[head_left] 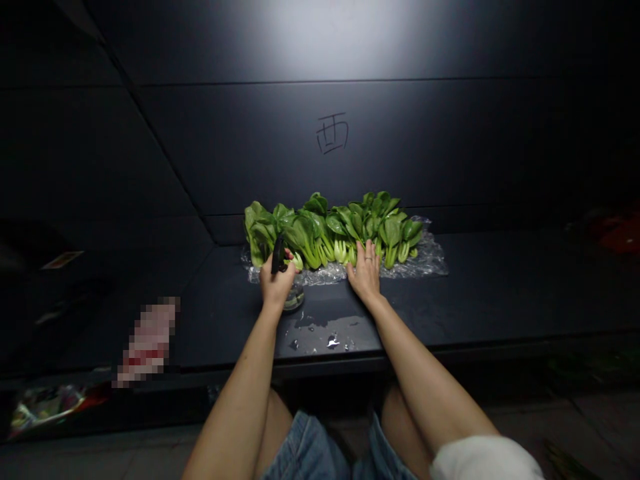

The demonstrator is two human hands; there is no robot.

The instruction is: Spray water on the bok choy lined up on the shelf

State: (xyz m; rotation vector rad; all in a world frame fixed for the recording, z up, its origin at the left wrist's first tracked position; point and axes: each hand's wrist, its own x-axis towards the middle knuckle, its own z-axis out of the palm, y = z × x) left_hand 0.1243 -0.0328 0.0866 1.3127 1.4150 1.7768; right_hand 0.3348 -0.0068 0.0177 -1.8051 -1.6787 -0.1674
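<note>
A row of green bok choy (pixel 306 240) lies on crinkled clear plastic film (pixel 431 259), leaves toward the back panel and pale stalks toward me. My left hand (pixel 274 285) is closed around a spray bottle (pixel 294 299) with a black trigger head, held in front of the row's left part. The clear lower part of the bottle shows beside my wrist. Spread fingers of my right hand (pixel 367 272) rest against the stalks near the middle of the row, and a ring is on one finger. That hand grips nothing I can see.
Water drops (pixel 333 341) wet the dark shelf (pixel 500 293) between my forearms. A dark back panel (pixel 250 147) with a drawn character rises behind the greens. At left lie a small card (pixel 63 260) and a pixelated patch; a blurred red-orange thing (pixel 623 232) is far right.
</note>
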